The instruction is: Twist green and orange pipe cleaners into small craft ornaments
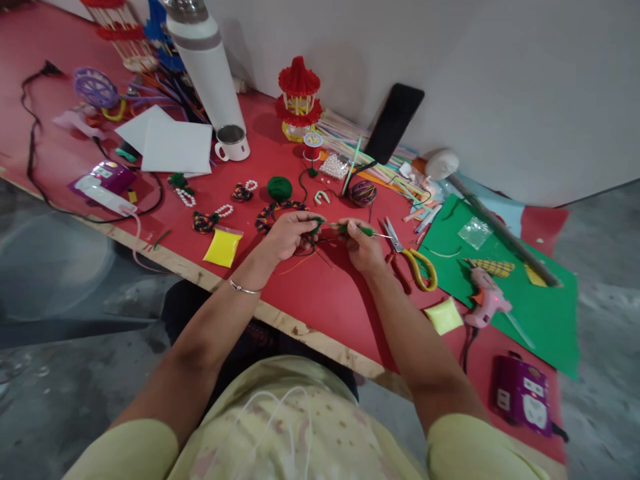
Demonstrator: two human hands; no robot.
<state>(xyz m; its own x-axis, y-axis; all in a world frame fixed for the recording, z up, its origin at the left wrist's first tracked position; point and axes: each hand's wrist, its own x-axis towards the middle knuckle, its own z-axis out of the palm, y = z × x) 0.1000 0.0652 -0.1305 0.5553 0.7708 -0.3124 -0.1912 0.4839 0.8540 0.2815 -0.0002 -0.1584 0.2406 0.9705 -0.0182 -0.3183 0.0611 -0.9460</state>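
Note:
My left hand [289, 235] is closed in a pinch on a small piece of green yarn work [317, 225] above the red table. Opposite it, my right hand [365, 249] grips a crochet hook [367, 231] with a green handle; one metal end sticks out to the right. The hook's working tip near the yarn is too small to make out. Just behind my left hand lies a braided multicolour yarn ring [265, 215], partly covered by the fingers. A dark green yarn ball [279, 189] sits beyond. Yellow-handled scissors [423, 269] lie right of my right hand.
A multicolour yarn ball [363, 193], pearl beads [335, 166] and a red thread spool [313, 146] stand behind the hands. To the right, a pink glue gun [487, 300] rests on green sheet [545, 320]. A white flask [207, 77] and steel-lined mug [233, 144] stand back left.

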